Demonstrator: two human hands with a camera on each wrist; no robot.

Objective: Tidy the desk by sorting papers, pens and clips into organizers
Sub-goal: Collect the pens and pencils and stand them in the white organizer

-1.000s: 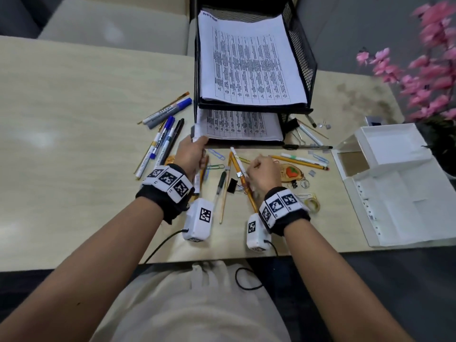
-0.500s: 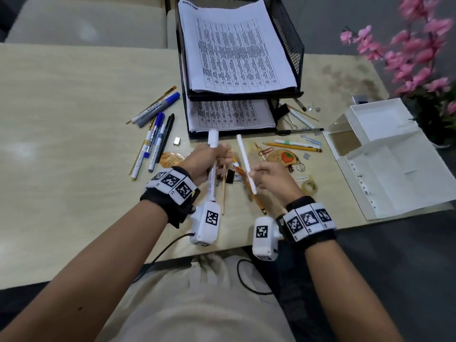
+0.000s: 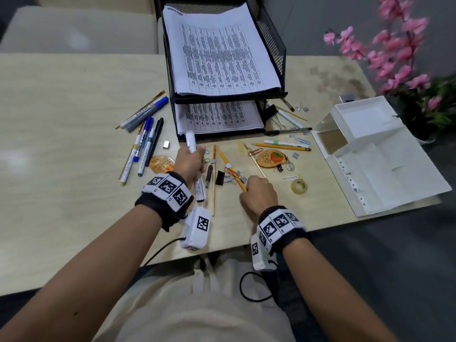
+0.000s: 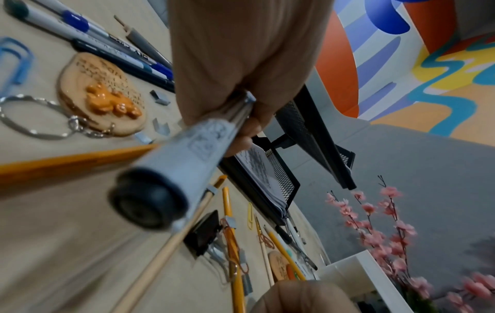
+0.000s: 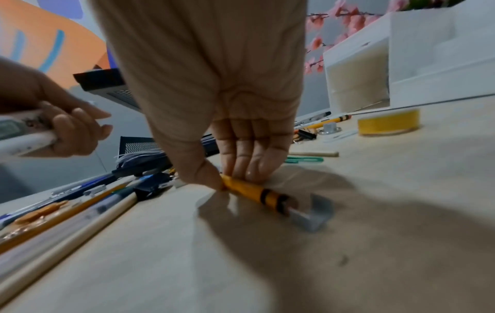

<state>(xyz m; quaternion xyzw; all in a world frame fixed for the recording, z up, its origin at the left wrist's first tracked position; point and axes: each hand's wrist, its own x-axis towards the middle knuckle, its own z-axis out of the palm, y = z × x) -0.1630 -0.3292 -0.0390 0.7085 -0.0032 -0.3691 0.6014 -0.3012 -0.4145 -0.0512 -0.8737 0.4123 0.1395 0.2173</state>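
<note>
My left hand (image 3: pixel 190 161) grips a white marker (image 3: pixel 192 143) upright in its fist, just in front of the black mesh paper tray (image 3: pixel 271 45). In the left wrist view the white marker (image 4: pixel 171 169) shows a black end cap, and a thinner pen seems to lie along it. My right hand (image 3: pixel 257 192) is down on the desk, thumb and fingertips pinching a yellow pencil (image 3: pixel 229 169) at its near end. The right wrist view shows the yellow pencil (image 5: pixel 257 192) flat on the wood beside a small metal clip (image 5: pixel 316 213). Printed papers (image 3: pixel 222 53) fill both tray levels.
A white desk organizer (image 3: pixel 370 156) stands open at the right, with pink flowers (image 3: pixel 407 58) behind it. Several pens (image 3: pixel 145 139) lie at the left. Paper clips, a black binder clip (image 3: pixel 219 178), two wooden keychains and a tape roll (image 3: pixel 299 186) are scattered between the hands and the organizer.
My right hand no longer holds the white pen it had lifted; it has dropped to the desk and pinches the yellow pencil. My left hand keeps its marker.
</note>
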